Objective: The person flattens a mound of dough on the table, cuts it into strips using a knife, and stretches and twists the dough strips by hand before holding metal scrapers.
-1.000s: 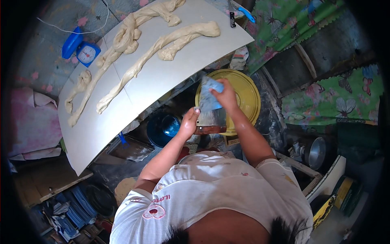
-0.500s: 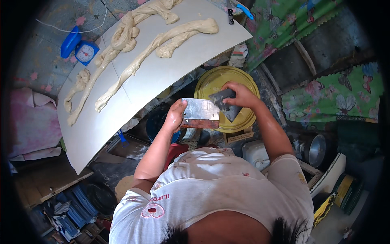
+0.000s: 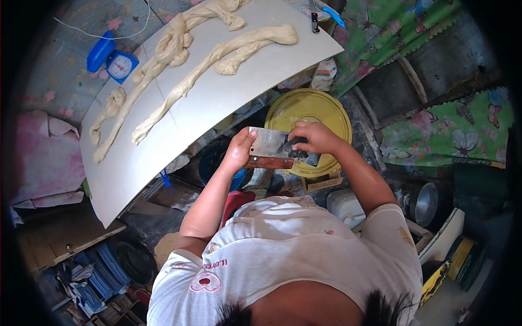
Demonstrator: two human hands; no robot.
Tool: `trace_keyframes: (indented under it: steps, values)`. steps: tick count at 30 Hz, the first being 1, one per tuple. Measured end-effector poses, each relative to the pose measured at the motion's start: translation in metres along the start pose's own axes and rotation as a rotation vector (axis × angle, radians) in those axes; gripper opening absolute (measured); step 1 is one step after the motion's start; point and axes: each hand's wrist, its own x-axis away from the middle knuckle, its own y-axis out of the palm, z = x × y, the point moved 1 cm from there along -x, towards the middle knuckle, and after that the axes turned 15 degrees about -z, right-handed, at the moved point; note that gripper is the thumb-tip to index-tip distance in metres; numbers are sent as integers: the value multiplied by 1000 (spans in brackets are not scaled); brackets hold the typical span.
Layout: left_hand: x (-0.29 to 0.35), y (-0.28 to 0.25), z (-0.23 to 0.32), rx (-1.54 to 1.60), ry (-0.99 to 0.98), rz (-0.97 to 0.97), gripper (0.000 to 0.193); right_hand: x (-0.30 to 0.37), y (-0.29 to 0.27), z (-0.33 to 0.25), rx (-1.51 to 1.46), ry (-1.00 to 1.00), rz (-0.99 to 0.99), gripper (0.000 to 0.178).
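the cleaver (image 3: pixel 270 146) is in front of the person's chest, over the edge of the yellow basin (image 3: pixel 326 111), with its flat metal blade turned up to the camera. the left hand (image 3: pixel 239 152) closes around the wooden handle end at the blade's left side. the right hand (image 3: pixel 312 138) presses a dark cloth (image 3: pixel 296 152) on the blade's right part, fingers curled down on it. to wipe well, i think the left hand must keep the blade flat and steady, and the cloth should move away from the sharp edge, never along it with bare fingertips.

around it, from the biggest: the large white board (image 3: pixel 179 125) runs slanted at the upper left and carries long ropes of dough (image 3: pixel 212 60). it is close to the left elbow, so a wide swing could knock it. below the hands is a blue bucket (image 3: pixel 212 163). the blue kitchen scale (image 3: pixel 120 65) stands behind the board, well apart.
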Motion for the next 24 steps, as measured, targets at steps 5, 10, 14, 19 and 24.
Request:
trace_keyframes:
  steps: [5,10,14,19,24]
  values:
    - [-1,-1,4,-67,55,5,28,-1,3,-6,65,-10,-20,25]
    - [0,-1,12,-232,34,39,28,-1,4,-8,97,163,101,22]
    - [0,2,10,-277,-17,43,30,-2,17,-9,142,29,-19,22]
    - [6,-14,-17,-316,23,93,29,15,34,57,-70,72,133,24]
    - [21,-34,-52,-357,-152,186,26,31,85,143,-829,506,455,36]
